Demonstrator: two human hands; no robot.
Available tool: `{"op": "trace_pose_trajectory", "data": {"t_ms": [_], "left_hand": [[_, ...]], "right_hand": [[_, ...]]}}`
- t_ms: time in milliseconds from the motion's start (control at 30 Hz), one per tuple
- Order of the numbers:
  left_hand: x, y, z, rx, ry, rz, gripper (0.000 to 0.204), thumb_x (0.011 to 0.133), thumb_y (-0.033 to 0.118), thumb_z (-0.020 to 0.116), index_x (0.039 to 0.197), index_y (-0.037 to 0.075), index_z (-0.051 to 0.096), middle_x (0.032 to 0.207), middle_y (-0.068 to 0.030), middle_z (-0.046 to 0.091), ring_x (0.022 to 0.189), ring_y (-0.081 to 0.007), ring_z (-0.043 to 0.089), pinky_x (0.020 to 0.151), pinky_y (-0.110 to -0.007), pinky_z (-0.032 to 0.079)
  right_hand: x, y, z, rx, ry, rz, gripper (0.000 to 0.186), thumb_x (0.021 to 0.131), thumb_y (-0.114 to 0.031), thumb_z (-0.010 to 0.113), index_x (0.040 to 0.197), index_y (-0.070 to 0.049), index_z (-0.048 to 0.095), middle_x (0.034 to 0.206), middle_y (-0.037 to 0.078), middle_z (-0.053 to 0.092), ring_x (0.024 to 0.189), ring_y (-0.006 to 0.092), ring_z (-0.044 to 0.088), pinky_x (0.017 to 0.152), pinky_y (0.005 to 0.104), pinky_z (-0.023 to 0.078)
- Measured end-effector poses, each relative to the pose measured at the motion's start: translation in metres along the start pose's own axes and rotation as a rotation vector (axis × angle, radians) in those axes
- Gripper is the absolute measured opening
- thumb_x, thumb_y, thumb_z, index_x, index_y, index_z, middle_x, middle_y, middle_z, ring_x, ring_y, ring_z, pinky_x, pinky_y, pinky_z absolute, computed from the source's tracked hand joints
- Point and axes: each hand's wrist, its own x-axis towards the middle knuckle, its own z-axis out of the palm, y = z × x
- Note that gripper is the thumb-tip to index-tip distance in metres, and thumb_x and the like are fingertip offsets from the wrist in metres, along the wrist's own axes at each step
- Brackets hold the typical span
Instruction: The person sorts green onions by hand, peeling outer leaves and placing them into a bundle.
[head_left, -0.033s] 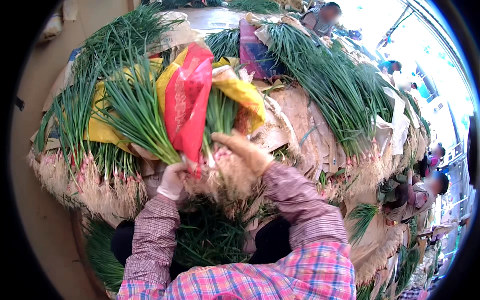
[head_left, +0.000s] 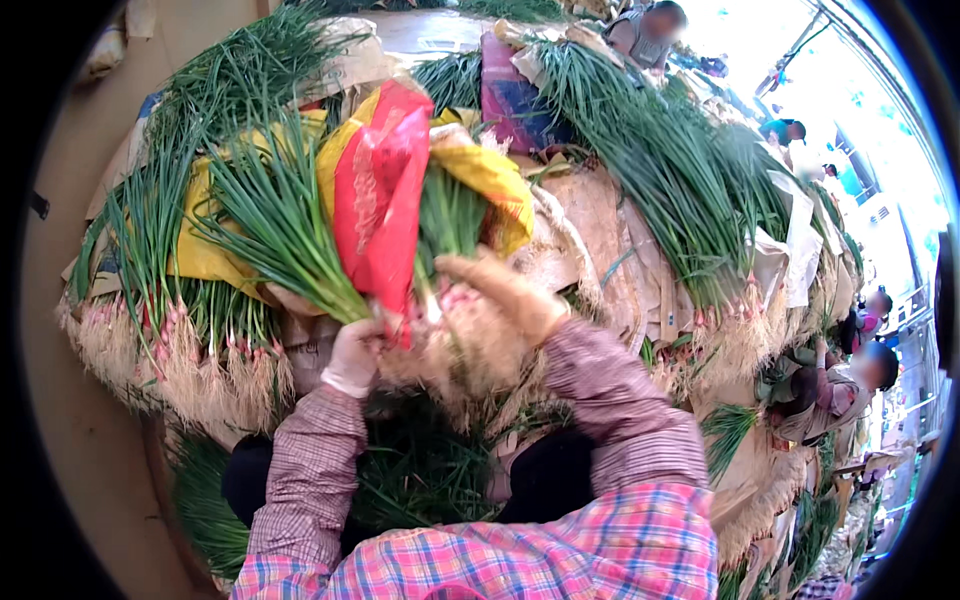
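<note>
Near the centre, the left of two hands, the left hand, is curling around the base of one green-onion bunch, its long axis slanting, leaves pointing toward 11 o'clock. The right hand is stretching its fingers over a second bunch, leaves pointing to 12 o'clock; its grip I cannot tell. One red plastic sheet is dividing both bunches.

Brown floor, glaring light rightward
</note>
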Motion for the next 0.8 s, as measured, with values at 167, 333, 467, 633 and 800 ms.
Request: {"op": "trace_pose_trajectory", "data": {"t_ms": [167,333,467,633,800], "left_hand": [[-0.008,-0.039,0.091,-0.066,-0.455,0.053,0.011,0.078,0.001,0.049,0.082,0.008,0.056,0.075,0.0002,0.054,0.058,-0.0083,0.047,0.052,-0.022,0.036],[0.020,-0.085,0.152,0.071,-0.480,-0.336,0.010,0.080,-0.004,0.053,0.087,-0.004,0.059,0.077,-0.0056,0.061,0.061,-0.0061,0.052,0.052,-0.018,0.040],[-0.022,-0.050,0.113,0.208,-0.459,-0.276,0.023,0.075,-0.009,0.049,0.098,-0.007,0.047,0.119,-0.0197,0.051,0.081,-0.0124,0.060,0.072,-0.024,0.051],[-0.092,0.045,0.066,0.167,-0.541,-0.099,0.007,0.069,-0.005,0.048,0.073,0.000,0.050,0.111,-0.0255,0.054,0.087,-0.0268,0.064,0.070,-0.028,0.052],[-0.171,0.127,0.069,0.114,-0.477,0.077,0.011,0.065,0.000,0.055,0.074,0.004,0.050,0.084,-0.0167,0.061,0.056,-0.0153,0.058,0.053,-0.031,0.050]], "right_hand": [[-0.104,-0.058,-0.083,-0.072,-0.102,-0.167,0.047,0.086,-0.026,0.056,0.127,-0.005,0.046,0.117,0.011,0.048,0.107,0.0201,0.044,0.092,0.0349,0.036],[-0.109,-0.005,-0.182,-0.449,0.577,-0.042,0.068,0.081,-0.027,0.064,0.131,0.006,0.032,0.105,0.017,0.059,0.093,0.0227,0.059,0.080,0.0338,0.050],[-0.099,0.041,-0.166,-1.227,0.907,-0.650,0.068,0.077,-0.028,0.068,0.128,0.004,0.037,0.122,0.019,0.050,0.111,0.0312,0.049,0.097,0.0381,0.039],[-0.039,0.008,-0.055,-1.189,0.873,-0.593,0.054,0.082,-0.022,0.062,0.123,0.005,0.042,0.105,0.018,0.055,0.102,0.0281,0.053,0.086,0.0388,0.044],[0.017,-0.023,-0.009,-1.517,1.098,-0.482,0.013,0.078,-0.010,0.052,0.085,-0.012,0.062,0.086,0.007,0.058,0.084,0.0188,0.052,0.068,0.0360,0.040]]}}
